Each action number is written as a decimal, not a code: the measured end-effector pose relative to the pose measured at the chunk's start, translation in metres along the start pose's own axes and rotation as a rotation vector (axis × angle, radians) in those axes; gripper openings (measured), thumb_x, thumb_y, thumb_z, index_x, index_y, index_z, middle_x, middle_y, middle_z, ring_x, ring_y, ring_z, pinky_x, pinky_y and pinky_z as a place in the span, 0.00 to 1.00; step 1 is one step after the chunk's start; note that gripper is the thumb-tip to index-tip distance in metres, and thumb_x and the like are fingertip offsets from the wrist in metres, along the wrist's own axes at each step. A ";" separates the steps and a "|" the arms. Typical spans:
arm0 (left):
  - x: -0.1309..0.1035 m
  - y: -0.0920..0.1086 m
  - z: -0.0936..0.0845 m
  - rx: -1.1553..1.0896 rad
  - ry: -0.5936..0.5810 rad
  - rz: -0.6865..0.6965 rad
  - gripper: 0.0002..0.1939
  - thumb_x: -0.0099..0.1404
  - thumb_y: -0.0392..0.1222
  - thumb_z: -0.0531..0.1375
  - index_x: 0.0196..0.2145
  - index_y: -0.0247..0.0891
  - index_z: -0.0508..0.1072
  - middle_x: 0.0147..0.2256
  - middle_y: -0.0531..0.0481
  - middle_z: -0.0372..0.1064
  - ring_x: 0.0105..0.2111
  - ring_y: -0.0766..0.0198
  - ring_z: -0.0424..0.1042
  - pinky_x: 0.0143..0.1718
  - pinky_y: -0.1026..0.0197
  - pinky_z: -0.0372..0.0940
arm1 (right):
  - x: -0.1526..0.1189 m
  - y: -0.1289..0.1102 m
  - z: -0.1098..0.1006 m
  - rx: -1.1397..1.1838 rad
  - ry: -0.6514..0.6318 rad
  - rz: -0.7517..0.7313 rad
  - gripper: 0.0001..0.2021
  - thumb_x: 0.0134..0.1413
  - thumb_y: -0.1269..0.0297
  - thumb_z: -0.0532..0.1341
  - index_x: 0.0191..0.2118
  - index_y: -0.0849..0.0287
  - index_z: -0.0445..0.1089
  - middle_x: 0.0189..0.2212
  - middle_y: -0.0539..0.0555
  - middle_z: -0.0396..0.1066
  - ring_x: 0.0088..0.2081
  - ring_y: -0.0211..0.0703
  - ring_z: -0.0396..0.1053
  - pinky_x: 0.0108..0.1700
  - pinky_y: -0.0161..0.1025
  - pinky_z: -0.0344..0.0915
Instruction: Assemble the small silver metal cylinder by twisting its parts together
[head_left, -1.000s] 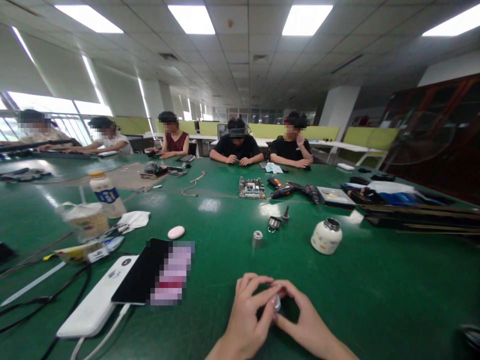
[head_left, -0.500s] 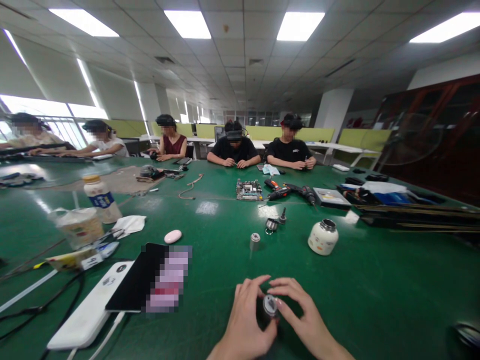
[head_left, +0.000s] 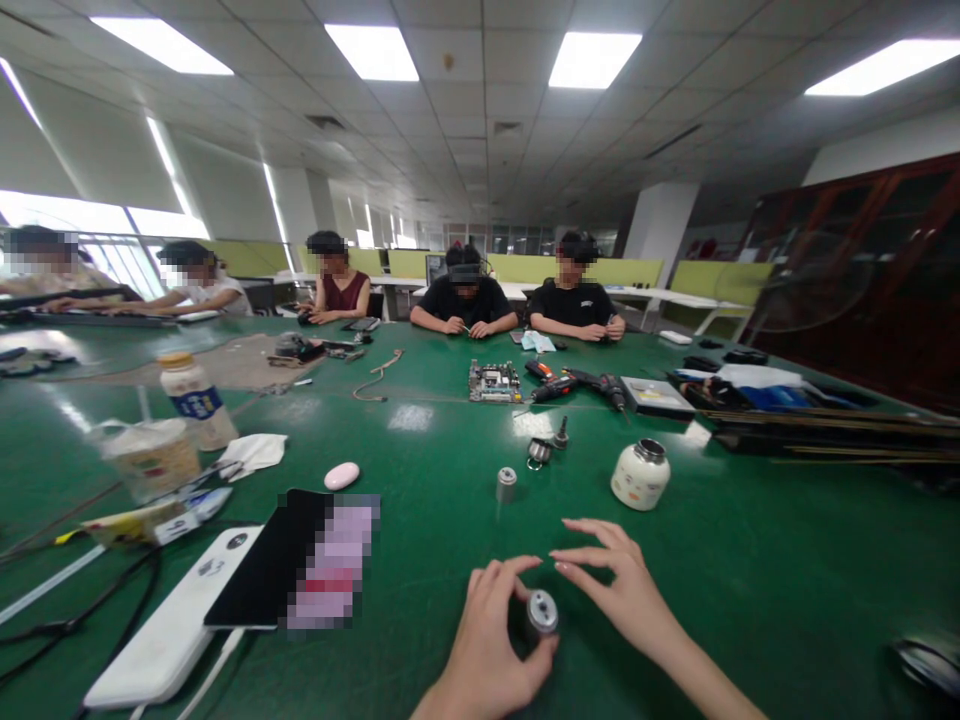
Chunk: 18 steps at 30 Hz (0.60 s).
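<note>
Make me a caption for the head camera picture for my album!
Left hand grips a metal cylinder at a green table, right hand open beside it.

Lettering on the blue bottle label [head_left: 198, 404] and white tag [head_left: 176, 528] is illegible.

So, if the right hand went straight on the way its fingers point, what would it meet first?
Probably the left hand, at its fingertips: the right hand points towards them across a narrow gap. Depth is unclear from this one view, so it might pass over or beyond them.
</note>
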<state>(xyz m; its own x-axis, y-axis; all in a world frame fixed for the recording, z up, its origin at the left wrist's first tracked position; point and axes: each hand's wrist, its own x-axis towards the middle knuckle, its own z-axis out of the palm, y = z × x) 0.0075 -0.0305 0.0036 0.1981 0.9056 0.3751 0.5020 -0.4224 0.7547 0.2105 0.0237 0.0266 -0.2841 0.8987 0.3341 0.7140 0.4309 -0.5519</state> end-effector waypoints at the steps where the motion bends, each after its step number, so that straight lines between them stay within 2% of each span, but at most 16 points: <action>1: 0.000 0.000 0.000 0.000 -0.004 -0.004 0.34 0.50 0.31 0.63 0.55 0.45 0.62 0.38 0.50 0.68 0.41 0.53 0.66 0.47 0.50 0.60 | 0.001 0.009 0.003 -0.039 -0.013 0.016 0.06 0.53 0.55 0.66 0.37 0.39 0.80 0.53 0.53 0.72 0.56 0.61 0.62 0.55 0.63 0.54; 4: 0.001 0.001 -0.001 0.007 -0.012 -0.009 0.33 0.50 0.31 0.63 0.55 0.45 0.63 0.39 0.49 0.68 0.42 0.53 0.65 0.47 0.50 0.60 | 0.001 0.026 0.013 -0.080 -0.063 0.051 0.06 0.50 0.54 0.67 0.37 0.38 0.80 0.55 0.53 0.70 0.59 0.64 0.59 0.56 0.66 0.53; 7: 0.001 0.001 0.000 0.020 -0.015 -0.008 0.32 0.50 0.31 0.63 0.53 0.44 0.65 0.38 0.49 0.69 0.42 0.53 0.65 0.47 0.51 0.60 | 0.000 0.024 0.016 0.022 -0.050 0.051 0.06 0.51 0.56 0.67 0.37 0.41 0.80 0.54 0.54 0.72 0.59 0.62 0.60 0.57 0.65 0.52; 12: 0.002 0.002 0.000 0.021 -0.024 0.012 0.28 0.50 0.31 0.63 0.49 0.44 0.68 0.38 0.49 0.70 0.40 0.54 0.67 0.43 0.53 0.60 | -0.006 -0.013 0.008 0.436 -0.038 0.022 0.08 0.57 0.57 0.63 0.39 0.49 0.80 0.43 0.56 0.78 0.48 0.52 0.72 0.54 0.53 0.63; 15: 0.002 0.004 0.000 0.023 -0.028 0.052 0.21 0.51 0.31 0.62 0.44 0.42 0.69 0.39 0.49 0.71 0.41 0.54 0.67 0.42 0.54 0.60 | -0.012 -0.036 0.004 0.503 -0.104 0.003 0.06 0.55 0.59 0.65 0.37 0.50 0.80 0.41 0.55 0.78 0.46 0.51 0.73 0.53 0.50 0.65; 18: 0.002 0.005 0.000 0.044 -0.034 0.070 0.14 0.52 0.32 0.61 0.38 0.41 0.70 0.37 0.49 0.71 0.40 0.55 0.67 0.42 0.54 0.58 | -0.016 -0.047 0.004 0.509 -0.156 0.020 0.05 0.55 0.61 0.65 0.36 0.50 0.80 0.41 0.55 0.77 0.45 0.51 0.73 0.52 0.49 0.65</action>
<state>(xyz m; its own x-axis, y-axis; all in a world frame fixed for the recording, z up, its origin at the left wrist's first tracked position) 0.0105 -0.0306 0.0080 0.2615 0.8752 0.4071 0.5225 -0.4830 0.7027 0.1793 -0.0104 0.0439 -0.3929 0.8921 0.2232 0.3308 0.3635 -0.8709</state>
